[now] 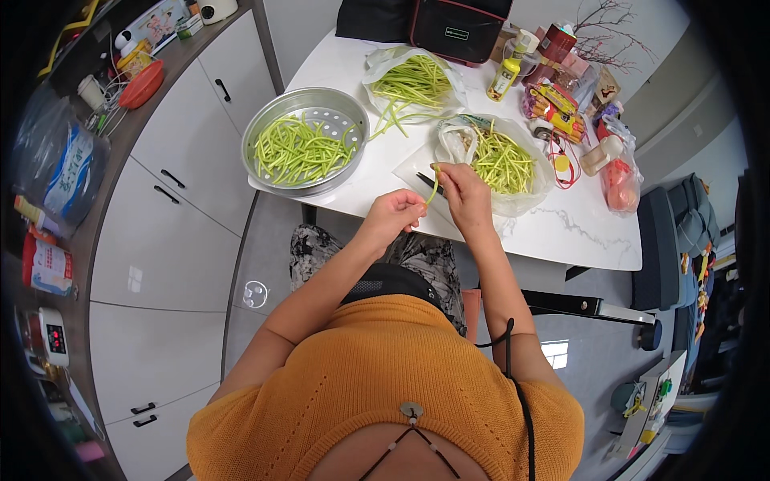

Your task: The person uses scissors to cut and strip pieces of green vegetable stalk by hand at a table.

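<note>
My left hand (393,218) and my right hand (465,196) come close together over the table's front edge. Both pinch a thin green vegetable stem (434,191) stretched between them, its upper end in the right fingers. Just behind it, a dark, narrow object (427,179) lies on the table, partly hidden. To the left, a round metal steamer pan (359,136) with a perforated base holds short cut stems (297,150). Near my right hand, an open plastic bag (536,152) contains more stems (504,160). Long, uncut stems (411,83) spill from another plastic bag (455,78) farther back.
On the white table (589,232), a yellow bottle (504,78), snack packs (553,112) and a bag of pinkish-orange items (620,180) crowd the right side. A black case (457,32) stands at the back. Grey-white cabinets (172,240) curve along the left.
</note>
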### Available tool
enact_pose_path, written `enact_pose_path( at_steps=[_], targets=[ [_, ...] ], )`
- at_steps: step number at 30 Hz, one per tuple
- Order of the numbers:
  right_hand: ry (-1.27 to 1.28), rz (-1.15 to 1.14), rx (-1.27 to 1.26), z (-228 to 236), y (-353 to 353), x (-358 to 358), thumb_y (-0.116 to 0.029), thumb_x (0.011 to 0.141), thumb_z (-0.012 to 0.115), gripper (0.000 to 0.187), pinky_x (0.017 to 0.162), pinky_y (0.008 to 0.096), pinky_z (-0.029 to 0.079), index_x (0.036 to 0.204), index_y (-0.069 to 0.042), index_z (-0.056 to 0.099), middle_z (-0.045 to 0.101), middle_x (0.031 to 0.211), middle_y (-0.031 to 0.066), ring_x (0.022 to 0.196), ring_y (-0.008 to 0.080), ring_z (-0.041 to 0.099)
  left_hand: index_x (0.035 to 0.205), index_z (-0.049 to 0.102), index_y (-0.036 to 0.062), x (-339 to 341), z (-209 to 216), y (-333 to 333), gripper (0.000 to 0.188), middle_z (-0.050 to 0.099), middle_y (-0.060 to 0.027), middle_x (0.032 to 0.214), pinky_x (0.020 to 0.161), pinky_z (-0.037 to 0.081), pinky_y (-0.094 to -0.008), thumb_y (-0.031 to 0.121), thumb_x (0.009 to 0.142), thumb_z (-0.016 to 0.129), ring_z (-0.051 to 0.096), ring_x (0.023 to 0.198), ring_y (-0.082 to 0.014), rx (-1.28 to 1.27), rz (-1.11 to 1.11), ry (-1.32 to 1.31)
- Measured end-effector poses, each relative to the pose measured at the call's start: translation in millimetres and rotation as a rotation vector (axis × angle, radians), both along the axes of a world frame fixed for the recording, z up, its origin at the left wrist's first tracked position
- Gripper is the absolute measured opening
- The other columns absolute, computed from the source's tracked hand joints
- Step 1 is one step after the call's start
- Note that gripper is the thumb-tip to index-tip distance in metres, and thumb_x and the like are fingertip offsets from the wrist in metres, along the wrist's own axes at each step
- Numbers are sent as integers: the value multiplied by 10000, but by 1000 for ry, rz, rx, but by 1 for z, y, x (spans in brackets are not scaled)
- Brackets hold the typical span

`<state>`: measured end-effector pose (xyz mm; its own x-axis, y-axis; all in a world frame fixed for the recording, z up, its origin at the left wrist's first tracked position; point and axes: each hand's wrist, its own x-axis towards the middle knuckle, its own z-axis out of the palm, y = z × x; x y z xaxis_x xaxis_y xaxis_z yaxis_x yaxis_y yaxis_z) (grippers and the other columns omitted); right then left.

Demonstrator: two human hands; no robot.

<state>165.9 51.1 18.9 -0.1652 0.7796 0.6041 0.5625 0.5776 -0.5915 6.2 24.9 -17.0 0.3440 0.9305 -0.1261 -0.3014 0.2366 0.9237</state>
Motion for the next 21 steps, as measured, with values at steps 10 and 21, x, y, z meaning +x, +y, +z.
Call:
enact_pose_path(
  at_steps=[10, 21],
  targets=[
    [-239, -64, 159, 0, -1, -5, -89, 799, 606, 83, 546, 359, 436, 876, -58, 613, 529, 703, 110, 638, 285, 553, 944, 598, 28, -4, -5, 3, 137, 615, -27, 794, 618, 436, -188, 137, 866, 572, 561, 664, -70, 30, -96, -1],
    [-403, -24, 90, 3, -5, -9, -124, 821, 564, 73, 578, 399, 434, 817, -56, 538, 513, 691, 119, 671, 306, 548, 937, 588, 17, -7, -11, 7, 142, 608, -35, 798, 644, 448, -204, 141, 871, 562, 569, 685, -96, -71, 91, -62]
  ],
)
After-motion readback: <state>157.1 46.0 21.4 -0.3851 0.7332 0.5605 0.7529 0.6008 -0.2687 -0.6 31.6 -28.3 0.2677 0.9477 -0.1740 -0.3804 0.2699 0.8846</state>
